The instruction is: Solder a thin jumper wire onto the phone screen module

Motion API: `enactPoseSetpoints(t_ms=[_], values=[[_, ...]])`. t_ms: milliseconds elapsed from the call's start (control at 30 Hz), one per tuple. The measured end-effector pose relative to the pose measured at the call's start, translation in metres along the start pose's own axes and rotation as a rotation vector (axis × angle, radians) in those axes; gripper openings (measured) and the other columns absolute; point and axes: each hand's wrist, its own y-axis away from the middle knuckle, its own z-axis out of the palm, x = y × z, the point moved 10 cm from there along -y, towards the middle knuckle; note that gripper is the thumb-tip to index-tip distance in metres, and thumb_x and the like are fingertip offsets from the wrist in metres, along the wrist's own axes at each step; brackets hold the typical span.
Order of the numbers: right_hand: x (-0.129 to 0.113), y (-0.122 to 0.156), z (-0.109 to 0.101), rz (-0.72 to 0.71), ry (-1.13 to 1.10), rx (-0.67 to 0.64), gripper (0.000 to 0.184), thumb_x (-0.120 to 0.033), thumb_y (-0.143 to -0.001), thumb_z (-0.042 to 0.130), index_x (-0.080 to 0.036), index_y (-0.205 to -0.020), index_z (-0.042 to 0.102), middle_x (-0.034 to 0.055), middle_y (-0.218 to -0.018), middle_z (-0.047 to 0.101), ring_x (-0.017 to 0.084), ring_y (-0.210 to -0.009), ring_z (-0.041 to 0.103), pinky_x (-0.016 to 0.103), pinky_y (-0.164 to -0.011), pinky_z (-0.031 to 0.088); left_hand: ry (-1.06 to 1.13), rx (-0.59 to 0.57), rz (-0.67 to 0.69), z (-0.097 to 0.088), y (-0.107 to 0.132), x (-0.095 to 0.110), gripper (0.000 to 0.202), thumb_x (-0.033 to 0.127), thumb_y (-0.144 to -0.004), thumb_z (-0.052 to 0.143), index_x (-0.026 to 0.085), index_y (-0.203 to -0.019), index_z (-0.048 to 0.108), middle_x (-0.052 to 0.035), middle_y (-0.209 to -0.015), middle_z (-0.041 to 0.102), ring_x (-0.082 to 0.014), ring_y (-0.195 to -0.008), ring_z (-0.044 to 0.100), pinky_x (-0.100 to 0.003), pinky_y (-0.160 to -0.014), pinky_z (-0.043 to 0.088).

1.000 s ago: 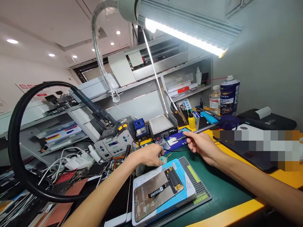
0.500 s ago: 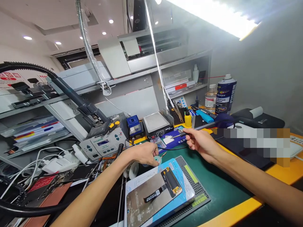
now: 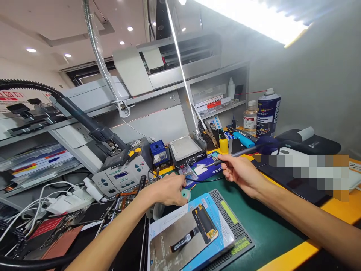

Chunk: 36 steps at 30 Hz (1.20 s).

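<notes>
Above the mat (image 3: 270, 222), the right grip (image 3: 239, 171) is pinching a soldering iron (image 3: 239, 153) — the left grip (image 3: 169, 188), a spool (image 3: 186, 195). Phone screen (image 3: 180, 250) is lying untouched.

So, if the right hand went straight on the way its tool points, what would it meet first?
The tool in the right hand would probably meet the white scrap on the purple sheet; whether they touch is unclear.

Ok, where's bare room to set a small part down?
Green mat between the grey perforated pad, the right forearm and the yellow table edge shows the widest bare patch. Crowded: around the left hand, by the box and pale-green roll; and farther left around white plugs and a brownish panel.
</notes>
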Motion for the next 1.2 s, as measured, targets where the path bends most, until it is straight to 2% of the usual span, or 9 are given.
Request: enactPoseSetpoints(t_ms=[200, 300, 400, 533, 600, 667, 867, 1067, 1200], values=[[0.0, 0.001, 0.0, 0.012, -0.022, 0.019, 0.023, -0.034, -0.108, 0.071, -0.016, -0.122, 0.07, 0.0061, -0.112, 0.074, 0.019, -0.083, 0.074, 0.034, -0.071, 0.065, 0.13, 0.119, 0.038, -0.013, 0.001, 0.003, 0.033, 0.041, -0.099, 0.074, 0.017, -0.122, 0.07, -0.0084, -0.129, 0.07, -0.0261, -0.115, 0.069, -0.049, -0.099, 0.06], [0.0, 0.0, -0.001, 0.024, -0.043, 0.005, 0.022, -0.034, -0.108, 0.071, -0.016, -0.121, 0.07, 0.0052, -0.109, 0.074, 0.018, -0.08, 0.073, 0.032, -0.068, 0.064, 0.323, 0.213, 0.012, -0.026, 0.011, -0.005, 0.031, 0.043, -0.101, 0.071, 0.017, -0.119, 0.069, -0.0067, -0.119, 0.072, -0.0229, -0.105, 0.071, -0.045, -0.093, 0.061], [-0.002, 0.003, 0.002, 0.043, -0.078, -0.052, 0.02, -0.035, -0.109, 0.07, -0.015, -0.115, 0.07, 0.0014, -0.096, 0.072, 0.013, -0.066, 0.067, 0.025, -0.056, 0.059, 0.583, 0.245, 0.031, -0.03, 0.037, -0.012, 0.035, 0.05, -0.106, 0.06, 0.017, -0.117, 0.066, -0.0037, -0.102, 0.072, -0.0169, -0.084, 0.07, -0.036, -0.078, 0.061], [-0.002, 0.017, 0.016, 0.066, -0.121, -0.169, 0.021, -0.035, -0.111, 0.067, -0.015, -0.103, 0.069, -0.0052, -0.077, 0.064, 0.008, -0.049, 0.054, 0.018, -0.043, 0.047, 0.795, 0.181, 0.058, -0.012, 0.083, -0.011, 0.05, 0.065, -0.104, 0.052, 0.02, -0.126, 0.056, 0.0045, -0.08, 0.06, -0.0126, -0.069, 0.057, -0.026, -0.063, 0.048], [0.0, 0.026, 0.026, 0.078, -0.119, -0.23, 0.023, -0.033, -0.111, 0.067, -0.016, -0.096, 0.068, -0.0071, -0.07, 0.061, 0.007, -0.045, 0.053, 0.017, -0.04, 0.043, 0.822, 0.164, 0.023, 0.003, 0.101, -0.01, 0.052, 0.063, -0.103, 0.056, 0.022, -0.135, 0.051, 0.0082, -0.074, 0.052, -0.0119, -0.067, 0.05, -0.025, -0.064, 0.042], [0.003, 0.035, 0.038, 0.086, -0.1, -0.296, 0.023, -0.03, -0.106, 0.071, -0.016, -0.088, 0.067, -0.0066, -0.065, 0.062, 0.007, -0.042, 0.053, 0.015, -0.036, 0.04, 0.838, 0.141, -0.001, 0.017, 0.111, -0.007, 0.046, 0.061, -0.102, 0.057, 0.024, -0.13, 0.053, 0.0083, -0.076, 0.045, -0.0121, -0.07, 0.045, -0.025, -0.065, 0.037], [0.015, 0.048, 0.057, 0.096, -0.018, -0.399, 0.034, -0.041, -0.081, 0.09, -0.017, -0.081, 0.065, -0.0028, -0.057, 0.066, 0.007, -0.036, 0.054, 0.012, -0.034, 0.042, 0.833, 0.074, -0.059, 0.04, 0.114, 0.003, 0.043, 0.061, -0.101, 0.055, 0.026, -0.126, 0.06, 0.005, -0.079, 0.046, -0.0157, -0.071, 0.042, -0.027, -0.062, 0.031], [0.026, 0.055, 0.06, 0.133, 0.119, -0.4, 0.037, -0.041, -0.077, 0.093, -0.018, -0.077, 0.064, -0.0014, -0.064, 0.069, 0.005, -0.035, 0.054, 0.009, -0.03, 0.031, 0.79, 0.034, -0.111, 0.044, 0.113, 0.001, 0.044, 0.058, -0.101, 0.054, 0.027, -0.131, 0.063, 0.0018, -0.081, 0.063, -0.0171, -0.073, 0.051, -0.027, -0.068, 0.038], [0.033, 0.055, 0.058, 0.166, 0.173, -0.375, 0.033, -0.042, -0.079, 0.089, -0.017, -0.082, 0.068, -0.0013, -0.066, 0.07, 0.002, -0.035, 0.049, 0.008, -0.033, 0.027, 0.86, -0.004, -0.105, 0.046, 0.111, 0.005, 0.042, 0.054, -0.097, 0.057, 0.029, -0.13, 0.067, 0.0019, -0.081, 0.062, -0.0159, -0.07, 0.058, -0.024, -0.064, 0.043]])
